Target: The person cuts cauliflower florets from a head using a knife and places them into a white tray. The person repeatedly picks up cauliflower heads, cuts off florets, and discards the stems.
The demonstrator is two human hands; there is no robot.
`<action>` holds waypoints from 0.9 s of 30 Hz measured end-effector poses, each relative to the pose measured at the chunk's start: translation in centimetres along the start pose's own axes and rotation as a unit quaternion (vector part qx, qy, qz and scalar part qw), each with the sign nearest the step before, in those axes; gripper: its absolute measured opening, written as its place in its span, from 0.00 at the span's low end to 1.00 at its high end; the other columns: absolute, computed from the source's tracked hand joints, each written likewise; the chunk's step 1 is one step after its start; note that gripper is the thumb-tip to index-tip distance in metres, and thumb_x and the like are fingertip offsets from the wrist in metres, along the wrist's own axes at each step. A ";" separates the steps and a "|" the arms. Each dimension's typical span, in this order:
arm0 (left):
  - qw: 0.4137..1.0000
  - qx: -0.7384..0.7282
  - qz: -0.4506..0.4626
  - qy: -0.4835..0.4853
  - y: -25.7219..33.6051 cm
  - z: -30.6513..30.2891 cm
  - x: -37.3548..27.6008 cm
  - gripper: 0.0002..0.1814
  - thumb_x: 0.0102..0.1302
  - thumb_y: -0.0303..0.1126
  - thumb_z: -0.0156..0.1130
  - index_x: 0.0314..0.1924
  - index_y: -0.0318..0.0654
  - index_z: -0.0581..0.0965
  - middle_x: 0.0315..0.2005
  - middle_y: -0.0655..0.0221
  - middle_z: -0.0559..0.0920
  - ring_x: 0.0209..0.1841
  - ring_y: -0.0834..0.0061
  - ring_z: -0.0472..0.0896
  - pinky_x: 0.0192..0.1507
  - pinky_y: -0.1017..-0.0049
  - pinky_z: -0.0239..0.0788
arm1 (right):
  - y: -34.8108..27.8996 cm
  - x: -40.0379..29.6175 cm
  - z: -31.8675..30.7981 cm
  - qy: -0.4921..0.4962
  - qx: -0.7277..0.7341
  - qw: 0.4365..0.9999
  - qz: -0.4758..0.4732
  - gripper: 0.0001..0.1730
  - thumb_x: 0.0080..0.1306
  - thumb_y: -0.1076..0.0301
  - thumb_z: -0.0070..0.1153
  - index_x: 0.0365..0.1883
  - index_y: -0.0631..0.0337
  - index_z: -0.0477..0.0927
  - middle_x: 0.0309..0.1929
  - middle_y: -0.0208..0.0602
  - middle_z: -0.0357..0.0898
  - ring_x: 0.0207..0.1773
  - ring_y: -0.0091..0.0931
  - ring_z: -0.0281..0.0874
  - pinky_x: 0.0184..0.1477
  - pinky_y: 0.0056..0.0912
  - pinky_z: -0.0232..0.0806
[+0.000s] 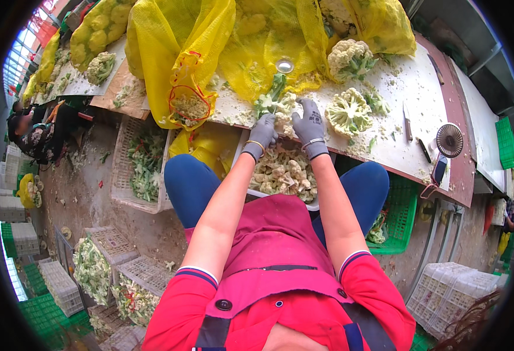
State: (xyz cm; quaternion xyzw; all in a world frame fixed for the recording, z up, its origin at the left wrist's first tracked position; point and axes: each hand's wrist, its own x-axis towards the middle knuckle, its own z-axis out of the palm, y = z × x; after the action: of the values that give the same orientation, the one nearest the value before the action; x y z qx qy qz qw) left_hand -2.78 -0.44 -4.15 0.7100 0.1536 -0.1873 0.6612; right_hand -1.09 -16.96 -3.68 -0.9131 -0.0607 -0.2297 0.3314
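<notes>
Both my hands wear grey gloves and meet over the front edge of the white worktable (pixel 388 136). My left hand (pixel 262 134) is curled at the base of a cauliflower piece (pixel 286 103) with a green leaf stalk (pixel 278 85). My right hand (pixel 309 124) grips the same piece from its right side, thumb and fingers against the florets. The fingertips are partly hidden. Below my hands, between my knees, a white tub (pixel 257 193) holds many cut cauliflower florets (pixel 285 171). A trimmed cauliflower head (pixel 348 112) lies right of my right hand.
Yellow mesh bags (pixel 178 39) crowd the far side. Another cauliflower (pixel 351 59) sits behind. Rightward lie a knife (pixel 407 123), a second knife (pixel 436 69) and a small fan (pixel 450 140). Crates of leaves (pixel 145 166) and a green crate (pixel 399 219) flank my legs. A person (pixel 46 136) sits at left.
</notes>
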 end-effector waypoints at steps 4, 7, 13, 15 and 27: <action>0.994 0.112 0.010 -0.004 0.4 -0.8 -0.7 0.23 0.78 0.52 0.48 0.61 0.45 0.71 0.18 0.69 0.76 0.14 0.77 0.72 0.18 0.71 0.68 | -0.6 3.3 1.6 -0.121 -0.122 0.985 0.013 0.24 0.61 0.64 0.56 0.58 0.52 0.77 0.59 0.47 0.76 0.63 0.41 0.74 0.63 0.42 0.68; 0.982 0.184 0.018 0.032 0.8 -0.7 -1.1 0.21 0.78 0.52 0.47 0.55 0.42 0.71 0.18 0.68 0.77 0.15 0.76 0.73 0.20 0.70 0.69 | -1.8 4.4 0.2 -0.279 -0.184 0.939 0.081 0.21 0.60 0.58 0.59 0.53 0.49 0.81 0.56 0.45 0.78 0.60 0.39 0.77 0.60 0.41 0.70; 0.999 -0.024 -0.019 0.026 -1.1 -1.2 0.3 0.20 0.79 0.52 0.46 0.57 0.46 0.71 0.16 0.71 0.75 0.12 0.77 0.69 0.15 0.71 0.64 | -1.6 -2.3 -4.7 -0.241 -0.157 0.947 0.146 0.21 0.55 0.50 0.65 0.42 0.51 0.84 0.48 0.45 0.82 0.52 0.40 0.81 0.55 0.40 0.72; 0.997 -0.065 -0.030 -0.007 -1.2 -2.0 0.4 0.21 0.79 0.51 0.46 0.59 0.46 0.71 0.16 0.71 0.75 0.12 0.77 0.69 0.16 0.71 0.65 | -1.3 -4.0 -6.0 -0.212 -0.097 0.956 0.177 0.21 0.54 0.50 0.65 0.41 0.52 0.85 0.45 0.46 0.82 0.50 0.41 0.81 0.53 0.40 0.72; 0.975 0.188 0.115 0.010 -2.9 2.3 -10.7 0.19 0.78 0.50 0.49 0.54 0.43 0.74 0.22 0.59 0.81 0.26 0.62 0.82 0.33 0.63 0.73 | -1.6 -7.5 -5.1 -0.056 -0.071 0.964 0.249 0.24 0.53 0.48 0.63 0.41 0.56 0.84 0.41 0.46 0.84 0.45 0.43 0.82 0.49 0.43 0.72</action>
State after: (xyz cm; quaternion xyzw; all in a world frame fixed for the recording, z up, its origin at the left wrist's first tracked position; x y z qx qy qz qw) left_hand -13.74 -2.23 -1.86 0.8361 0.0402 -0.1284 0.5317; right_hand -10.14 -18.66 -2.78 -0.9322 0.1662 -0.0919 0.3081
